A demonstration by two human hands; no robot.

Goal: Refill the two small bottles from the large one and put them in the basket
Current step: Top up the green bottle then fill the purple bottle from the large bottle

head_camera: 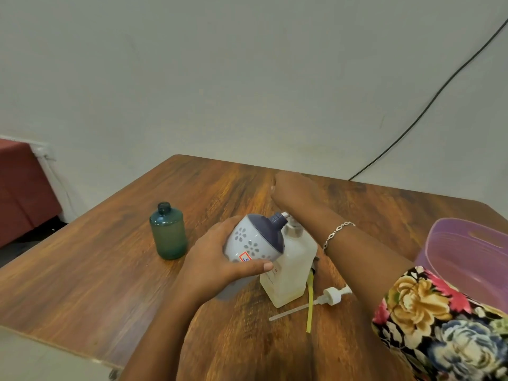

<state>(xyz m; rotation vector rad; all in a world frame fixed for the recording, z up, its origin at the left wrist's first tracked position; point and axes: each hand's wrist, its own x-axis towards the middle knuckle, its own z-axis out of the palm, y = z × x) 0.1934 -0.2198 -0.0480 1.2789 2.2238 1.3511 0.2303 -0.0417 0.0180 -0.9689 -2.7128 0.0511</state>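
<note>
Wooden table [110,270]: left hand [217,259] grips floral small bottle [253,240], tilted, neck aimed right at the pump [292,225] of the large bottle [291,268]. Right hand [294,191] lies over that pump; finger curl unclear.

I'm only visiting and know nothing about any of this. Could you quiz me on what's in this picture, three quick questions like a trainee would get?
1. Multiple choice: what does the left hand hold?
A) the yellow strip
B) the white bottle with the dark blue top
C) the loose pump
2. True or false: the green bottle stands upright with no cap on.
3. Fill in: the purple container at the right, where the small bottles must end up, is the ____.

Key: 1 B; 2 true; 3 basket.
</note>
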